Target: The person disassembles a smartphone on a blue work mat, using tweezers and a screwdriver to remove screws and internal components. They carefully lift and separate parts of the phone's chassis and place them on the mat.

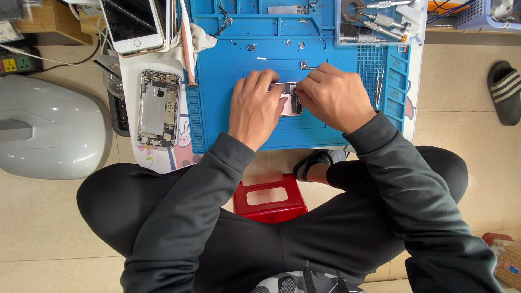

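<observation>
An opened phone body (291, 101) lies on the blue repair mat (228, 70), mostly covered by my hands. My left hand (255, 106) rests on its left side, fingers curled over its top edge. My right hand (334, 95) sits at its right side with fingertips pinched together at the phone's upper edge; whether they grip a small part or tool is hidden. Both arms wear dark grey sleeves.
A second opened phone shell (158, 108) lies left of the mat. A white phone (132, 24) sits at the top left. A clear tray of metal tools (374, 21) stands at the mat's top right, tweezers (379, 87) beside it. A red stool (269, 198) stands below, a grey rounded appliance (51, 127) at left.
</observation>
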